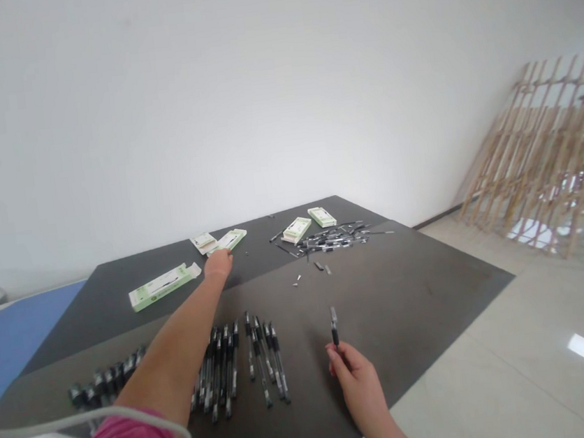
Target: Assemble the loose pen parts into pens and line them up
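Note:
My left hand (218, 264) is stretched far across the dark table (410, 290), its fingers at the edge of a small green-and-white box (231, 239). Whether it grips the box I cannot make out. My right hand (354, 373) is near the table's front edge, fingers closed on a black pen (334, 326) held upright. A row of several black pens (240, 369) lies between my two arms.
A longer green box (161, 286) lies left of my left hand. Two more boxes (308, 223) and a loose heap of pens and pen parts (334, 239) sit at the far side. A wooden lattice (552, 147) leans against the wall at right.

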